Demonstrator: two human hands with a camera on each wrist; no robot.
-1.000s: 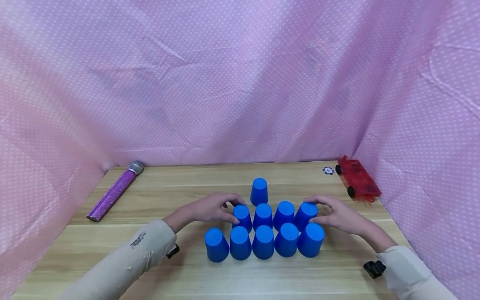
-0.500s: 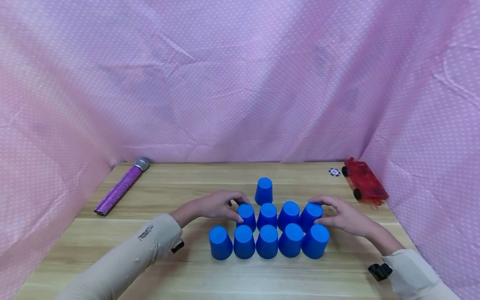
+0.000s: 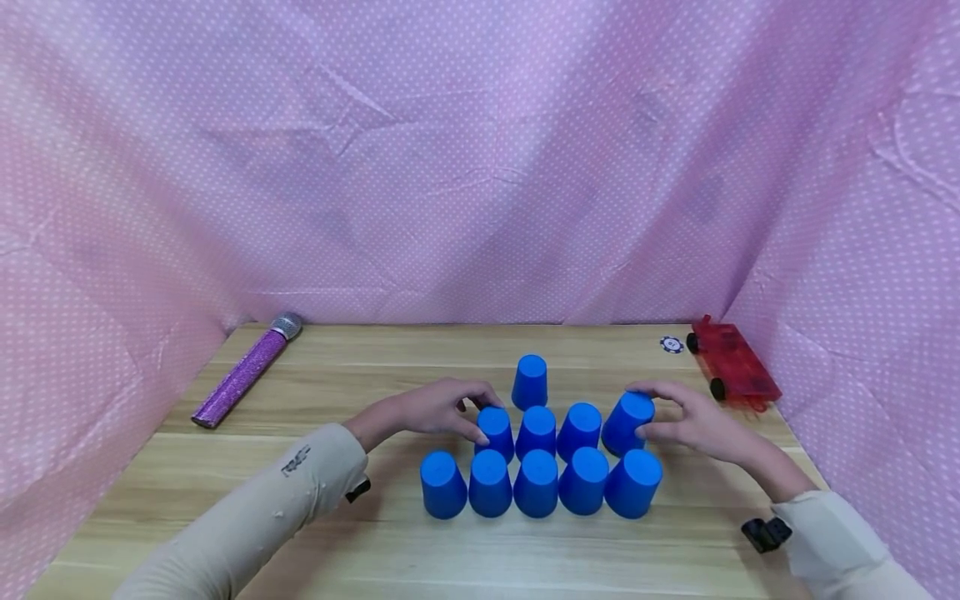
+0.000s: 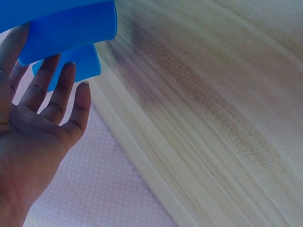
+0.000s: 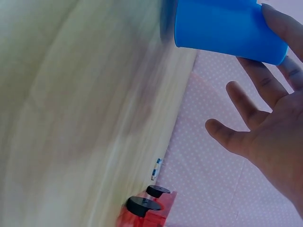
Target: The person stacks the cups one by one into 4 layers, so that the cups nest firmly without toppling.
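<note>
Upside-down blue plastic cups stand on the wooden table. A front row holds several, with a shorter row behind it and a lone cup at the back. My left hand pinches the leftmost cup of the second row between thumb and fingers; in the left wrist view that cup lies between the thumb and forefinger. My right hand grips the rightmost cup, which leans a little and sits apart from its neighbour. The right wrist view shows this cup with the outer fingers spread.
A purple glitter microphone lies at the table's left. On the right are a red toy car and a poker chip. Pink dotted cloth hangs along the back and sides. The wooden table extends in front of the cups.
My right hand has shifted its cup slightly right and up, opening a gap beside the neighbouring cup. The left hand stays on its cup. The head view has shifted slightly.
</note>
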